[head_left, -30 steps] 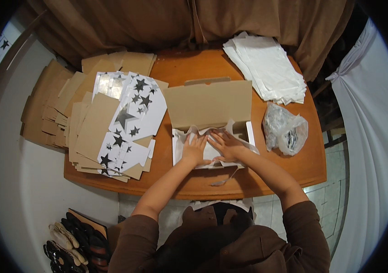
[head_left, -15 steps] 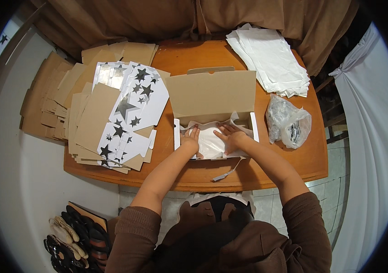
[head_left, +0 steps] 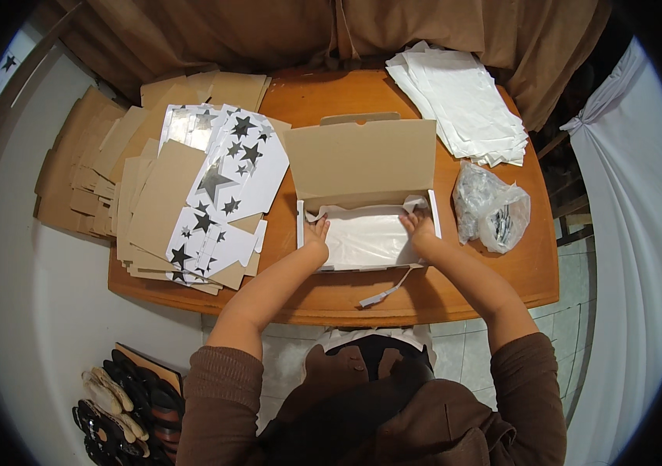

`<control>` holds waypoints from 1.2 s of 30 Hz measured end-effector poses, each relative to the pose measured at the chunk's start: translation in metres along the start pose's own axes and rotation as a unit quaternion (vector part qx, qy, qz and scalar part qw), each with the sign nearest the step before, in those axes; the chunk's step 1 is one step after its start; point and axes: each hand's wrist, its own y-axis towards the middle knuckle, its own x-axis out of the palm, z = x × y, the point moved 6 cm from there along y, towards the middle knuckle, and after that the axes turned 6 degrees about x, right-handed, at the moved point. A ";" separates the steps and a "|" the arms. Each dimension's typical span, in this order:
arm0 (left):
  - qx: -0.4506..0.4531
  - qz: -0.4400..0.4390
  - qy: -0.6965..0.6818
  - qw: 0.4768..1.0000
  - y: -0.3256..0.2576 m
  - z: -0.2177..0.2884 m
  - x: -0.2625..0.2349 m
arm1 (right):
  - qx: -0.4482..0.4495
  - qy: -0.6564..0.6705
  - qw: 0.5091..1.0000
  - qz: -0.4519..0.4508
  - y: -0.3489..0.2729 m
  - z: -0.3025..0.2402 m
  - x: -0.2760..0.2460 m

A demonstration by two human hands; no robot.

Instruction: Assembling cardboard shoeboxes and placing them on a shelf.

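A cardboard box [head_left: 359, 159], white outside and brown inside, sits on the table with its lid raised at the back. White tissue paper [head_left: 370, 238] lines its bottom and rises at the far and side walls. At the box's left end, my left hand [head_left: 317, 236] rests inside with fingers stretched out against the paper. My right hand [head_left: 419, 230] is at the other end, fingers extended along the side wall and touching the lining. Neither hand grips anything. Part of each hand's fingers is hidden. A small grey tag on a cord [head_left: 377, 298] lies before the box.
Flat brown and white star-printed cardboard blanks [head_left: 168, 194] are piled on the left of the wooden table [head_left: 331, 308]. White paper sheets [head_left: 463, 101] are stacked at the back right, with a clear plastic bag [head_left: 494, 208] nearer. Several shoes [head_left: 133, 408] stand at lower left.
Both my hands have moved apart, from the middle of the paper to the box's two ends. The paper's middle now shows flatter, and its raised right edge has been pushed toward the wall.
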 end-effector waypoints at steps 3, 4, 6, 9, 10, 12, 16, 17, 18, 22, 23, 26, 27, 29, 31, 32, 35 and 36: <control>-0.015 0.025 -0.036 0.999 0.011 0.001 0.009 | 0.027 -0.042 0.999 -0.012 0.000 -0.001 -0.001; -0.015 0.025 -0.036 0.999 0.011 0.000 0.007 | 0.034 -0.053 0.998 -0.008 0.000 0.001 -0.002; 0.024 0.048 -0.156 0.986 0.006 -0.002 0.001 | 0.009 -0.020 0.999 0.038 -0.010 0.007 -0.019; 0.190 0.055 -0.203 0.959 -0.039 0.003 -0.058 | -0.118 0.132 0.983 0.038 -0.026 -0.001 -0.050; 0.189 0.054 -0.205 0.959 -0.031 0.010 -0.052 | -0.155 0.155 0.970 0.104 -0.034 -0.010 -0.067; 0.183 0.300 -0.164 0.922 -0.021 0.021 -0.066 | -0.177 0.128 0.944 0.250 -0.031 -0.033 -0.068; 0.144 0.151 -0.173 0.963 -0.015 0.027 -0.040 | -0.151 0.178 0.969 0.082 -0.010 -0.031 -0.028; 0.130 0.114 -0.189 0.967 -0.012 0.025 -0.039 | -0.102 0.211 0.970 0.069 0.002 -0.018 -0.011; 0.130 0.112 -0.190 0.967 -0.006 0.023 -0.033 | -0.056 0.241 0.967 0.058 0.010 -0.009 0.003; 0.009 0.011 -0.101 0.995 0.016 0.007 0.002 | -0.040 0.214 0.975 0.055 0.009 -0.007 0.009; -0.016 0.009 -0.045 0.999 0.018 0.006 0.002 | -0.040 0.305 0.951 0.036 0.012 -0.002 0.013; -0.074 0.045 -0.024 0.996 0.058 0.002 0.045 | 0.002 0.093 0.994 0.062 0.008 -0.014 -0.006; -0.072 0.046 -0.022 0.996 0.056 0.003 0.040 | 0.006 0.070 0.996 0.058 0.005 -0.011 -0.003; -0.049 0.007 0.014 0.999 0.051 0.004 0.035 | 0.003 0.078 0.996 0.044 -0.002 -0.010 -0.002; -0.042 0.035 0.010 0.998 0.043 0.001 0.028 | 0.008 0.090 0.995 0.033 -0.002 -0.006 0.002; -0.034 0.060 0.003 0.998 0.038 0.000 0.024 | 0.007 0.099 0.993 0.058 0.003 -0.004 0.007; -0.009 0.132 -0.021 0.991 0.022 -0.002 0.011 | -0.018 0.163 0.984 0.076 -0.001 0.000 -0.005; -0.003 0.135 -0.017 0.991 0.007 -0.006 -0.010 | -0.036 0.222 0.972 0.061 -0.010 0.004 -0.010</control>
